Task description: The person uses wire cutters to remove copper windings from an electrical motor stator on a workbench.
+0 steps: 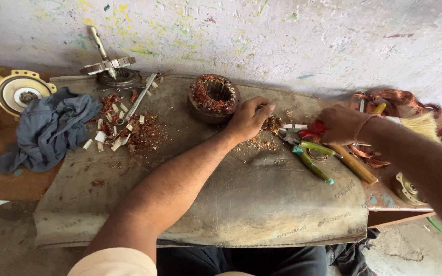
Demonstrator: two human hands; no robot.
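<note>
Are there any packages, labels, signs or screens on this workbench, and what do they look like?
No packages, signs or screens show.
Grey-brown rubber mat: covers the bench in front of the person, with faint dark printed marks repeated along its near right edge.
Paint-splashed whitish wall: behind the bench, with coloured flecks only and no sign.

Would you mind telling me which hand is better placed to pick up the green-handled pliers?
Probably the right hand: it rests beside the pliers, while the left hand sits farther off by the copper-wound motor core.
</note>
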